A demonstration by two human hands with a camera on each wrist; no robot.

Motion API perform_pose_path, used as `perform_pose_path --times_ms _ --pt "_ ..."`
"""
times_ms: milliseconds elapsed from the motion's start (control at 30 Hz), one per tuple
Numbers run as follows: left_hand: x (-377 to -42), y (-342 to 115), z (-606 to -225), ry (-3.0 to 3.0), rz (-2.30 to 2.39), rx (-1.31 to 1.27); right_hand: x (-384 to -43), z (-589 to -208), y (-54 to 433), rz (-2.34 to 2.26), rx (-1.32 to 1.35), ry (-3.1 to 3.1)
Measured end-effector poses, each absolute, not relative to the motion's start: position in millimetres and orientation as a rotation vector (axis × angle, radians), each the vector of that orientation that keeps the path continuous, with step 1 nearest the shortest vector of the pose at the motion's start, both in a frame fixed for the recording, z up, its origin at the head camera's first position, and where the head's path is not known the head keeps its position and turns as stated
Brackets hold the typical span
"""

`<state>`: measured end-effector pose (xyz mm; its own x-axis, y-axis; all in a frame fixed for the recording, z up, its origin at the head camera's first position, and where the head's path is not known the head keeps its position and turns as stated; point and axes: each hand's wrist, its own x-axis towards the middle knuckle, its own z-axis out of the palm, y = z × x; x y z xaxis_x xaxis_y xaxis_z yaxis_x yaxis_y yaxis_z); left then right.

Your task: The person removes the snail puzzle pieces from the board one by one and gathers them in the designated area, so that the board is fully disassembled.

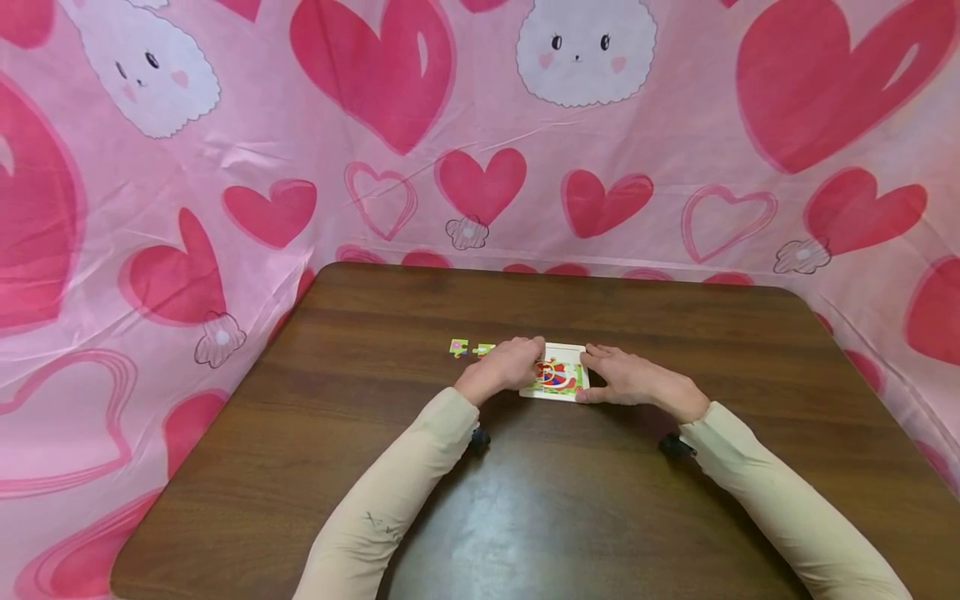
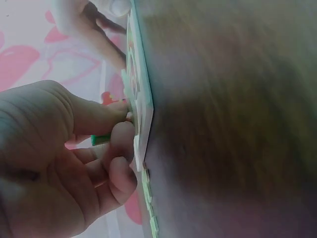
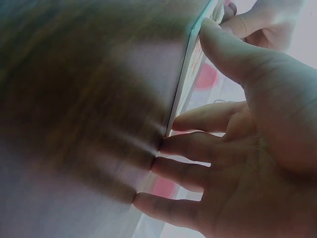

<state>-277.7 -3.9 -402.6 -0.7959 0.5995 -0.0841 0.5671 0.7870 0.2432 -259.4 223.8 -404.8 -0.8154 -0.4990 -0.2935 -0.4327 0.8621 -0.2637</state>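
Observation:
A small white-framed jigsaw puzzle tray [image 1: 566, 351] lies on the table, its lower part filled with a red, blue and green picture. Over its left side, my left hand [image 1: 512, 364] pinches a puzzle piece between thumb and fingers. In the left wrist view, a green edge of that piece [image 2: 100, 140] shows; the fingers hide most of it. My right hand [image 1: 628, 377] rests at the tray's right side with fingers spread and fairly straight. The thumb touches the tray's near corner, and the other fingertips touch the table and the tray's edge in the right wrist view.
Left of the tray, a loose puzzle piece [image 1: 458, 347] lies on the brown wooden table [image 1: 600, 500]. Another piece [image 1: 483, 349] sits closer in, partly behind my left hand. A pink heart-patterned cloth [image 1: 525, 125] hangs around the table's back and sides.

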Motion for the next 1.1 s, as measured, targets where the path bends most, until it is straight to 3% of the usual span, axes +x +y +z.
perform_pose_path --times_ms 400,1100 --pt "-280.8 -5.4 -397.8 2.805 0.399 0.897 -259.0 -405.3 223.3 -0.276 -0.676 2.676" --pt "-278.5 -70.8 -378.4 2.851 0.568 0.898 -257.9 -405.8 224.1 -0.263 -0.703 2.692"
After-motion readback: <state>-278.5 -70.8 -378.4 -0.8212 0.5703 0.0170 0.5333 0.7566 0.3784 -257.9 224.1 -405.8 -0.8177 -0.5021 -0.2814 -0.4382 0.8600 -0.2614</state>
